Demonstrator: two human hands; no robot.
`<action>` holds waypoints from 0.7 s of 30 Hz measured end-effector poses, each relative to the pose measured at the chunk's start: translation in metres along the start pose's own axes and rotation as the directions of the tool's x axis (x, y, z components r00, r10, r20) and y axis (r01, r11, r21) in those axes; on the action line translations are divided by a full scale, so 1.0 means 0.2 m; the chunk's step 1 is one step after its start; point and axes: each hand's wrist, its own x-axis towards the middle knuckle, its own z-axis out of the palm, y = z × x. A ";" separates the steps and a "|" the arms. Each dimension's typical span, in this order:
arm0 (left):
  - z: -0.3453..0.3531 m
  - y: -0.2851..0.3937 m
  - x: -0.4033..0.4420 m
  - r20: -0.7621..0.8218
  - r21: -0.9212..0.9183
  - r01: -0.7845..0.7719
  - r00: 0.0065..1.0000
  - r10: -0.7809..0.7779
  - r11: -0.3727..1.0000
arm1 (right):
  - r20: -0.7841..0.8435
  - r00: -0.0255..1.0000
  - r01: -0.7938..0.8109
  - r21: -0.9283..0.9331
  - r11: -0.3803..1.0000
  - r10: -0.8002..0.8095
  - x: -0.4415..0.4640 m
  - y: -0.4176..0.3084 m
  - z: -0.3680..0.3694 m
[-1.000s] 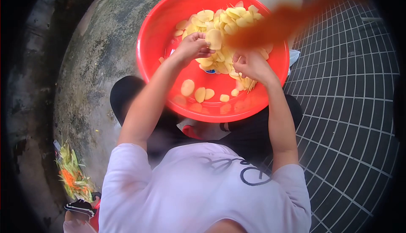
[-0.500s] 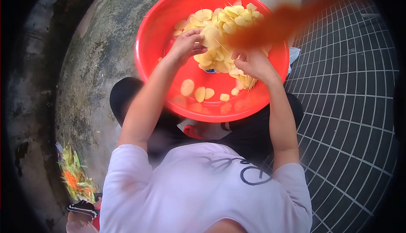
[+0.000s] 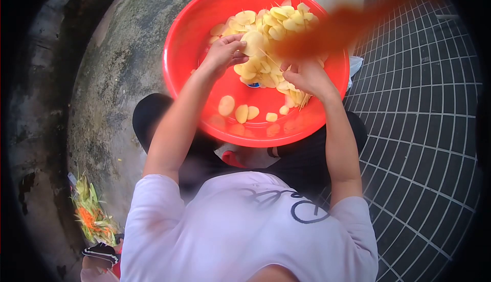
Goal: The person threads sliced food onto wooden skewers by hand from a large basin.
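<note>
Between its thumb and fingers, my left hand (image 3: 223, 55) pinches a large pale potato slice (image 3: 254, 43). My right hand (image 3: 309, 79) grips a thin wooden skewer (image 3: 273, 61), whose far end reaches the slice; whether it has gone through I cannot tell. Both hands are over a big red basin (image 3: 179, 85). Below and behind them in the basin lies a heap of potato slices (image 3: 284, 20), many with skewer ends sticking out. Several loose slices (image 3: 226, 106) rest on the near side of the basin. A bundle of skewers (image 3: 305, 101) shows below my right wrist.
A blurred orange shape (image 3: 337, 29) close to the camera covers the basin's right part. Vegetable scraps (image 3: 92, 213) lie on the concrete at lower left, near part of another person's shoe (image 3: 101, 252). A dark tiled surface (image 3: 424, 123) is at right, a white plastic bag (image 3: 355, 68) beside the basin.
</note>
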 end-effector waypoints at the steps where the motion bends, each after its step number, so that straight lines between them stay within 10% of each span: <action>1: 0.00 0.00 0.00 0.001 0.012 -0.010 1.000 0.010 1.000 | -0.008 1.000 0.002 0.007 1.000 -0.002 0.00 0.00 0.00; 21: -0.01 0.01 0.01 0.027 0.032 -0.005 1.000 0.004 0.999 | -0.082 0.993 0.079 -0.018 0.997 -0.080 0.02 0.05 0.02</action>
